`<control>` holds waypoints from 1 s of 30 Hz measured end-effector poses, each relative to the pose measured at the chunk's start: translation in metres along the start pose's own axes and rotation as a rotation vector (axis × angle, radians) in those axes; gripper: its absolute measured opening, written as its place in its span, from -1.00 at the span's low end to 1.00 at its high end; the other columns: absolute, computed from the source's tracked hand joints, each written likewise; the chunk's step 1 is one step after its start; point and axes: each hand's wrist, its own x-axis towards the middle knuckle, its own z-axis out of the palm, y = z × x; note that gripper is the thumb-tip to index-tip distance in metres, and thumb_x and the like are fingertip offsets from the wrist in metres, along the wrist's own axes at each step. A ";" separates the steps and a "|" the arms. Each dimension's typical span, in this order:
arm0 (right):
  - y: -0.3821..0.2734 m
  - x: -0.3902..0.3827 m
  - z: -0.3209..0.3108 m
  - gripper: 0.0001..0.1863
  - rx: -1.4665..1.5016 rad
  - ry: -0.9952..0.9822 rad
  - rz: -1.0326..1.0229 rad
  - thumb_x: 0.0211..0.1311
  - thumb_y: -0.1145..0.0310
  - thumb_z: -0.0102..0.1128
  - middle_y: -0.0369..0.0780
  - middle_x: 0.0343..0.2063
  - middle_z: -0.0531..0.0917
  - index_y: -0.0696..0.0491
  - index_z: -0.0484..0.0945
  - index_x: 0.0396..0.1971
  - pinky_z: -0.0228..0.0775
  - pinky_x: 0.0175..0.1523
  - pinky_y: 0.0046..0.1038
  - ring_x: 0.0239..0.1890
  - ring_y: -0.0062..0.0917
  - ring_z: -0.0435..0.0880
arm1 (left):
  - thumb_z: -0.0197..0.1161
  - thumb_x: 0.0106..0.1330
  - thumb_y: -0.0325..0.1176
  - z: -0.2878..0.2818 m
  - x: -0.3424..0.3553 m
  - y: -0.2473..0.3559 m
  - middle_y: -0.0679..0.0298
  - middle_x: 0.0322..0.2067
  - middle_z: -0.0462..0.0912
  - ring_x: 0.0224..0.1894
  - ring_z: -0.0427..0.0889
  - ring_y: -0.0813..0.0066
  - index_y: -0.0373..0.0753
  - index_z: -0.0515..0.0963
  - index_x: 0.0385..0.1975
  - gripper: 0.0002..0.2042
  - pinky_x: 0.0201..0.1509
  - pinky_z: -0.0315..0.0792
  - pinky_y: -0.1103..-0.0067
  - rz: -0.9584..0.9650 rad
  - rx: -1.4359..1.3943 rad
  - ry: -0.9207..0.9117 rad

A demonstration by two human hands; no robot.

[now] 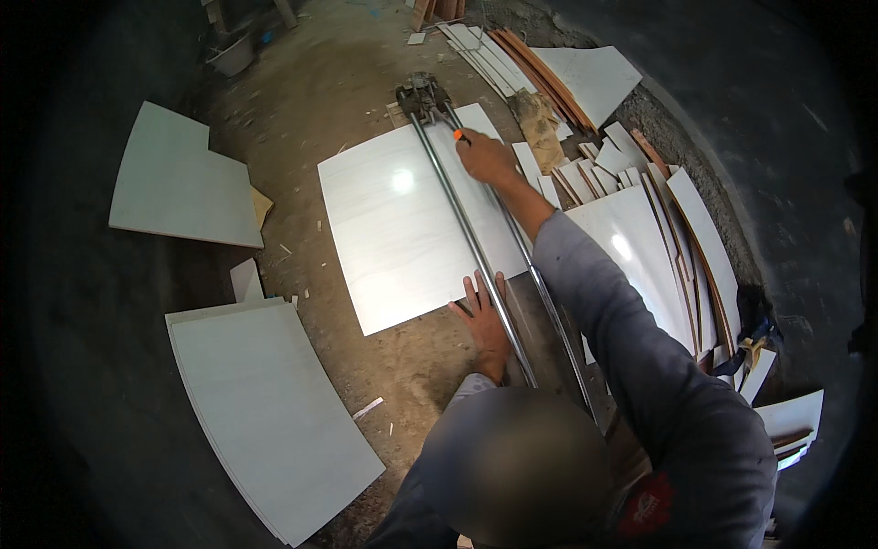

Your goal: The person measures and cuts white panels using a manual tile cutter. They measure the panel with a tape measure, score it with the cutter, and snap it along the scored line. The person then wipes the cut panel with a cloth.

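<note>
A white marble-look tile lies on a manual tile cutter with two long steel rails and a dark end fitting. My right hand is closed round the cutter's orange-and-black handle near the far end of the rails. My left hand has its fingers spread at the tile's near edge, beside and partly under the left rail.
Cut tile pieces and stacked tiles lie on the dusty floor at left. At right are piles of tile offcuts along a rough dark edge. A grey bucket sits at the back left.
</note>
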 end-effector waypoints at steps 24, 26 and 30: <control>-0.023 0.004 -0.010 -0.48 0.022 0.030 0.099 0.48 0.03 -0.03 0.13 -0.10 0.75 0.21 0.68 -0.08 0.53 0.18 0.00 0.04 0.05 0.73 | 0.20 0.33 -0.33 -0.005 -0.002 0.000 -0.07 0.61 -0.19 0.65 -0.37 -0.19 0.06 -0.06 0.64 -0.13 0.39 -0.54 -0.51 0.005 -0.155 0.101; -0.021 0.002 -0.005 -0.49 0.050 0.025 0.124 0.47 0.03 0.00 0.13 -0.12 0.75 0.22 0.68 -0.09 0.55 0.16 -0.01 0.02 0.04 0.74 | 0.23 0.32 -0.31 -0.004 -0.001 0.000 -0.07 0.61 -0.17 0.65 -0.37 -0.19 0.06 -0.08 0.65 -0.11 0.39 -0.53 -0.51 -0.008 -0.131 0.074; -0.014 -0.006 0.005 -0.52 0.067 0.073 0.107 0.46 0.04 0.09 0.10 -0.18 0.77 0.21 0.67 -0.12 0.58 0.09 -0.01 -0.04 0.03 0.76 | 0.28 0.30 -0.25 0.001 0.001 -0.001 -0.08 0.61 -0.16 0.65 -0.39 -0.19 0.08 -0.13 0.65 -0.06 0.39 -0.53 -0.52 -0.033 -0.088 -0.038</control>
